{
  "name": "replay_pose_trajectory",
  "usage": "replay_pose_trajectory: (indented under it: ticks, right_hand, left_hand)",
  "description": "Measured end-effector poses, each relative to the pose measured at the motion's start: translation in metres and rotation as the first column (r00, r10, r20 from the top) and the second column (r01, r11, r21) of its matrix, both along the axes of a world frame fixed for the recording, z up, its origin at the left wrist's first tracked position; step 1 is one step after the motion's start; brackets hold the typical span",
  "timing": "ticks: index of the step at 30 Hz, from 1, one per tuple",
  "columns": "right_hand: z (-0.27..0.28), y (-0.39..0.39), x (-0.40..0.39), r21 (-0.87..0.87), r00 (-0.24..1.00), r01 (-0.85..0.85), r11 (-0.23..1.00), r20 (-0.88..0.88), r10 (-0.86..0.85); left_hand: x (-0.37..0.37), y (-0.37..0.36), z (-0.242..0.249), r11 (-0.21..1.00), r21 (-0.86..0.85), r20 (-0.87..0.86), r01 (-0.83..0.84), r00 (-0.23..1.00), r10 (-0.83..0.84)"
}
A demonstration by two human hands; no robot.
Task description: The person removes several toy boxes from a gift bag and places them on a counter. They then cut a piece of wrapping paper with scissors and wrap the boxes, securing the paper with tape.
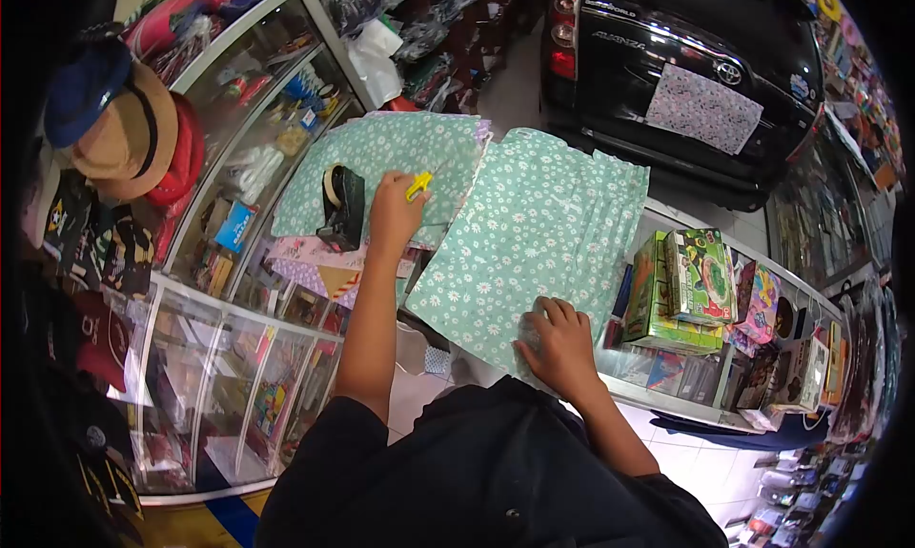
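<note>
My left hand (pixel 393 210) is closed around small yellow-handled scissors (pixel 418 187), whose thin blades point away over a green sheet with white daisies (pixel 405 138). A black tape dispenser (pixel 342 208) with a roll of tape stands on that sheet, left of the hand. To the right lies another green daisy sheet (pixel 534 233), creased near its right side. My right hand (pixel 560 346) rests on its near edge, palm down with the fingers spread.
Glass display cases (pixel 229 357) stand on the left, with hats (pixel 133 129) above. Boxed toys (pixel 701 276) are stacked on the right counter. Beyond the sheets is the back of a black car (pixel 620 81). Pink and purple patterned sheets (pixel 319 267) show below the dispenser.
</note>
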State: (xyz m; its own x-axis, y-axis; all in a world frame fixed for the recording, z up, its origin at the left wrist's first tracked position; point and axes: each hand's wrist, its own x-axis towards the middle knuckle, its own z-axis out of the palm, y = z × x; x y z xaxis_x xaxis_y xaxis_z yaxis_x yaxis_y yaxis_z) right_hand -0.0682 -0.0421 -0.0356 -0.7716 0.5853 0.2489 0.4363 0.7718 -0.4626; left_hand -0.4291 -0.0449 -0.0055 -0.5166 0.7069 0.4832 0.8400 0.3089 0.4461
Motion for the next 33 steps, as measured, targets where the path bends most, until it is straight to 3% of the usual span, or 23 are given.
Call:
replay_pose_trajectory:
  ticks: [3, 5, 7, 10, 14, 17, 19, 21, 24, 28, 29, 31, 32, 33]
  right_hand:
    - [0.004, -0.006, -0.003, 0.009, 0.998, 0.028, 1.000, 0.051, -0.028]
    - [0.013, -0.012, -0.003, -0.028, 0.994, 0.020, 0.999, 0.107, -0.017]
    - [0.021, -0.019, -0.006, -0.077, 0.983, 0.040, 0.996, 0.181, -0.025]
    - [0.020, -0.029, -0.011, 0.023, 0.931, -0.009, 1.000, 0.364, 0.000]
    - [0.009, -0.030, -0.010, 0.088, 0.927, 0.012, 0.996, 0.372, -0.044]
    - [0.037, -0.024, 0.003, -0.048, 0.964, -0.056, 0.997, 0.257, 0.067]
    - [0.057, -0.024, 0.011, -0.222, 0.999, 0.042, 0.974, 0.007, -0.041]
    - [0.078, -0.025, 0.017, -0.195, 0.973, 0.148, 0.969, -0.146, -0.178]
    - [0.095, -0.028, 0.029, -0.355, 0.832, 0.199, 0.913, -0.430, -0.349]
    - [0.104, -0.039, 0.042, -0.485, 0.597, 0.251, 0.838, -0.604, -0.529]
    - [0.103, -0.040, 0.042, -0.483, 0.596, 0.256, 0.837, -0.603, -0.530]
    - [0.095, -0.039, 0.037, -0.642, 0.199, 0.154, 0.751, -0.724, -0.660]
    - [0.088, -0.040, 0.034, -0.665, 0.124, 0.130, 0.736, -0.725, -0.677]
    - [0.084, -0.043, 0.032, -0.663, 0.122, 0.136, 0.736, -0.726, -0.677]
  left_hand:
    - [-0.015, 0.003, -0.017, 0.998, -0.018, 0.093, 0.053, 0.994, -0.051]
    - [-0.017, -0.001, -0.018, 0.994, -0.055, 0.076, 0.091, 0.993, -0.087]
    - [-0.009, -0.007, -0.005, 0.998, 0.012, -0.004, 0.069, 0.998, -0.069]
    - [-0.003, -0.018, 0.004, 0.985, 0.011, 0.063, 0.174, 0.983, -0.174]
    - [0.012, -0.038, 0.018, 0.941, 0.017, 0.228, 0.337, 0.915, -0.332]
    - [0.010, -0.046, 0.010, 0.898, 0.046, 0.254, 0.438, 0.864, -0.435]
    - [0.007, -0.049, 0.005, 0.923, 0.091, 0.348, 0.374, 0.857, -0.381]
    - [0.007, -0.052, 0.005, 0.932, 0.096, 0.423, 0.349, 0.833, -0.355]
    - [0.008, -0.052, 0.010, 0.939, 0.159, 0.383, 0.304, 0.858, -0.342]
    - [0.027, -0.052, 0.030, 0.881, 0.291, 0.300, 0.373, 0.839, -0.454]
    - [0.034, -0.051, 0.035, 0.879, 0.294, 0.301, 0.376, 0.836, -0.459]
    - [0.052, -0.048, 0.039, 0.770, 0.463, 0.342, 0.440, 0.712, -0.613]
    - [0.056, -0.047, 0.033, 0.730, 0.498, 0.401, 0.468, 0.623, -0.672]
    - [0.068, -0.046, 0.034, 0.727, 0.500, 0.402, 0.470, 0.618, -0.676]
